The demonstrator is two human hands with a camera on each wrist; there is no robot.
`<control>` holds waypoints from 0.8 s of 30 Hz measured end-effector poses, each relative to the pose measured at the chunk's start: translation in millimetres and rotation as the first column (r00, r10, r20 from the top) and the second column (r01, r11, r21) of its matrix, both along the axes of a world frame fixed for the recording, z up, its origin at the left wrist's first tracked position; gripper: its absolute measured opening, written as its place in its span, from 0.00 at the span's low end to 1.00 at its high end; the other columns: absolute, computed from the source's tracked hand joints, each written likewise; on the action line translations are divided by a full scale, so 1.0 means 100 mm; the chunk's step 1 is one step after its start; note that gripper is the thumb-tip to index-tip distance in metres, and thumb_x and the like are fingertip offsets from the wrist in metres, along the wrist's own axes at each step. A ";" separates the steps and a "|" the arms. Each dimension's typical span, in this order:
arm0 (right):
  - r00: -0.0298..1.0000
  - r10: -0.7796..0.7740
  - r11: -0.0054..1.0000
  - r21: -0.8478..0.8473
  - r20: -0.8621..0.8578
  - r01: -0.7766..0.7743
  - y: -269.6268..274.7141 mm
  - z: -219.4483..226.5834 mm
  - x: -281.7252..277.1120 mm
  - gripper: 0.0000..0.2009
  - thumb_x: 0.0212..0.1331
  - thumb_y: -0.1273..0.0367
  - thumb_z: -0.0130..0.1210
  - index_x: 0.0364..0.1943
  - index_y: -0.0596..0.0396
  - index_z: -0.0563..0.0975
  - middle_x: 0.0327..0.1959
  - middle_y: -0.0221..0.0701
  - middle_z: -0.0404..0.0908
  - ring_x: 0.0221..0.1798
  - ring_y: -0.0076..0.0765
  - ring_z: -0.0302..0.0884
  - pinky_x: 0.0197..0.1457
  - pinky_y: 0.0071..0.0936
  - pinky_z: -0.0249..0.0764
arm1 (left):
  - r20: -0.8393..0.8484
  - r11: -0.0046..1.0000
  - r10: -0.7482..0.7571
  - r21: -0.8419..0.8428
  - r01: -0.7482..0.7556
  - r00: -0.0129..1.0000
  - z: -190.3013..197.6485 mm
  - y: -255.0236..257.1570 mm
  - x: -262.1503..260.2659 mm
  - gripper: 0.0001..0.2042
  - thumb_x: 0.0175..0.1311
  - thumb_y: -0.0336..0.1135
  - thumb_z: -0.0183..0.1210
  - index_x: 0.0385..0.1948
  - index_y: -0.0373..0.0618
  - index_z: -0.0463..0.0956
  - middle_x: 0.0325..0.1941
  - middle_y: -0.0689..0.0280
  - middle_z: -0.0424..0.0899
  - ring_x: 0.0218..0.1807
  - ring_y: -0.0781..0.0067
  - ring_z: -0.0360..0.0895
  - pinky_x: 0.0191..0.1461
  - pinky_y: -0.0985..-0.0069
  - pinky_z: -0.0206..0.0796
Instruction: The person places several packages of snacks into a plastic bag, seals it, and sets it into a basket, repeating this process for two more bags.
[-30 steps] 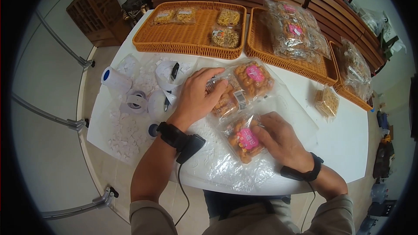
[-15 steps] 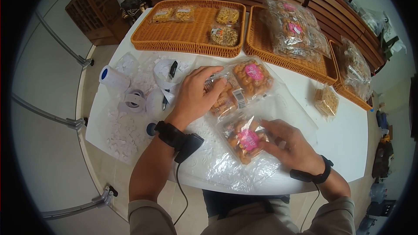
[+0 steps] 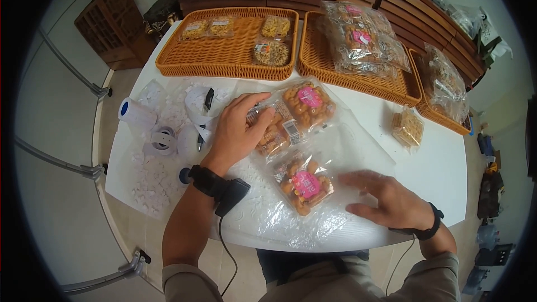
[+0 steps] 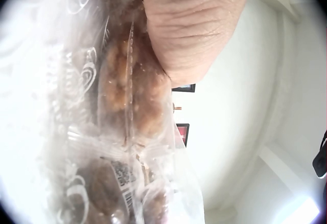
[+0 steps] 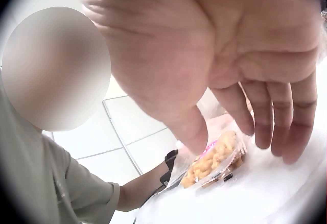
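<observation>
My left hand (image 3: 234,134) rests on a clear snack packet (image 3: 272,141) whose barcode faces up, its thumb and fingers lying over the plastic. The left wrist view shows the base of that hand against the wrapped snack (image 4: 117,86). Directly beyond lies another packet (image 3: 321,113) with a pink label. Nearer the table's front edge is a third pink-labelled packet (image 3: 302,204) of golden, twisted-looking snacks. To its right hovers my right hand (image 3: 391,201), slightly blurred, fingers spread and apart from the packet. In the right wrist view, the snack packet (image 5: 225,150) shows beyond the thumb.
Wicker trays line the back: one (image 3: 224,70) with several small packs, another (image 3: 319,72) piled with pink-labelled packets, a third (image 3: 447,126) at right. A small snack pack (image 3: 408,128) sits before them. At left are a white roll (image 3: 140,114), tape (image 3: 163,140) and paper scraps (image 3: 154,182).
My right hand has let go of the near packet and drawn away to the right, its fingers spreading. My left hand stays on its packet. The head view has shifted slightly.
</observation>
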State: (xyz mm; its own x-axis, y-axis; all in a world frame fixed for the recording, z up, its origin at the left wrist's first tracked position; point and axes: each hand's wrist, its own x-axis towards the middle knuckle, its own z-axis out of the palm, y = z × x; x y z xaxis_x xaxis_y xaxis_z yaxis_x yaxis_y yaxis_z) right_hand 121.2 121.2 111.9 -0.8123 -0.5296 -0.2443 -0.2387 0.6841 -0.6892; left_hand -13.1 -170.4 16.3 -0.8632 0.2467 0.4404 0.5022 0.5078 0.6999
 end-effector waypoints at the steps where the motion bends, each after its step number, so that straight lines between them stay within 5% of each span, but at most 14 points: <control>1: 0.997 0.076 0.997 0.015 -0.022 -0.076 0.07 0.01 0.03 0.28 0.61 0.66 0.64 0.63 0.66 0.70 0.60 0.48 0.76 0.58 0.51 0.77 0.61 0.37 0.75 | 0.022 1.000 -0.002 0.009 0.002 1.000 0.00 0.00 0.00 0.15 0.67 0.32 0.60 0.52 0.35 0.77 0.50 0.55 0.83 0.48 0.67 0.82 0.52 0.75 0.74; 6: 0.952 0.299 0.954 -0.013 0.057 -0.299 0.21 0.32 0.12 0.26 0.65 0.61 0.59 0.61 0.65 0.72 0.53 0.48 0.79 0.53 0.52 0.79 0.58 0.40 0.77 | 0.094 0.999 -0.008 0.039 0.005 0.996 -0.03 0.00 0.00 0.15 0.68 0.31 0.59 0.53 0.35 0.77 0.50 0.57 0.82 0.46 0.72 0.82 0.49 0.77 0.75; 10: 0.920 0.392 0.851 -0.374 -0.013 -0.368 0.14 0.58 0.15 0.26 0.61 0.70 0.64 0.62 0.64 0.72 0.52 0.45 0.81 0.47 0.44 0.83 0.51 0.37 0.81 | 0.084 0.999 -0.013 0.035 0.010 0.996 -0.03 0.00 -0.01 0.15 0.68 0.31 0.59 0.53 0.36 0.77 0.50 0.58 0.82 0.46 0.73 0.82 0.49 0.78 0.75; 11: 0.914 0.402 0.829 -0.443 0.050 -0.340 0.08 0.72 0.15 0.22 0.59 0.70 0.66 0.55 0.72 0.77 0.51 0.50 0.82 0.52 0.46 0.84 0.54 0.34 0.80 | 0.083 0.999 -0.013 0.034 0.010 0.996 -0.04 0.00 -0.01 0.15 0.68 0.31 0.59 0.53 0.36 0.77 0.50 0.58 0.82 0.46 0.73 0.82 0.49 0.78 0.75; 12: 0.915 0.404 0.763 -0.555 0.009 -0.332 0.07 0.67 0.22 0.21 0.60 0.71 0.64 0.54 0.73 0.77 0.51 0.51 0.82 0.53 0.46 0.84 0.55 0.32 0.81 | 0.081 0.999 -0.012 0.031 0.010 0.997 -0.04 0.00 -0.01 0.15 0.68 0.31 0.59 0.53 0.36 0.77 0.50 0.58 0.82 0.46 0.73 0.82 0.49 0.78 0.75; 15: 0.912 0.346 0.528 -0.758 -0.220 -0.383 -0.09 0.57 0.40 0.20 0.62 0.75 0.61 0.59 0.66 0.74 0.51 0.48 0.82 0.56 0.49 0.81 0.55 0.37 0.83 | 0.118 0.993 -0.008 0.116 -0.006 0.993 -0.02 0.02 0.00 0.16 0.64 0.36 0.61 0.50 0.36 0.79 0.49 0.51 0.83 0.52 0.52 0.81 0.58 0.65 0.70; 17: 0.910 0.260 0.432 -0.804 -0.323 -0.409 -0.25 0.54 0.47 0.23 0.61 0.77 0.61 0.62 0.63 0.73 0.52 0.48 0.81 0.57 0.54 0.80 0.55 0.42 0.84 | 0.126 0.992 -0.012 0.127 -0.004 0.992 -0.03 0.02 0.00 0.16 0.64 0.36 0.61 0.50 0.36 0.79 0.49 0.51 0.83 0.52 0.52 0.81 0.57 0.66 0.71; 21: 0.911 0.217 0.398 -0.820 -0.351 -0.411 -0.37 0.50 0.51 0.23 0.61 0.77 0.60 0.62 0.65 0.72 0.54 0.50 0.79 0.57 0.56 0.79 0.54 0.44 0.83 | 0.101 0.996 -0.002 0.094 -0.008 0.995 0.01 0.03 0.01 0.16 0.64 0.36 0.61 0.50 0.36 0.79 0.49 0.51 0.83 0.51 0.53 0.81 0.57 0.66 0.71; 24: 0.899 0.272 0.388 -0.816 -0.343 -0.429 -0.38 0.50 0.45 0.22 0.62 0.77 0.58 0.61 0.67 0.73 0.55 0.51 0.78 0.56 0.56 0.79 0.54 0.43 0.81 | 0.091 0.999 -0.016 0.032 0.013 0.996 -0.02 0.00 0.00 0.15 0.68 0.31 0.59 0.53 0.36 0.77 0.50 0.57 0.82 0.44 0.73 0.83 0.49 0.78 0.75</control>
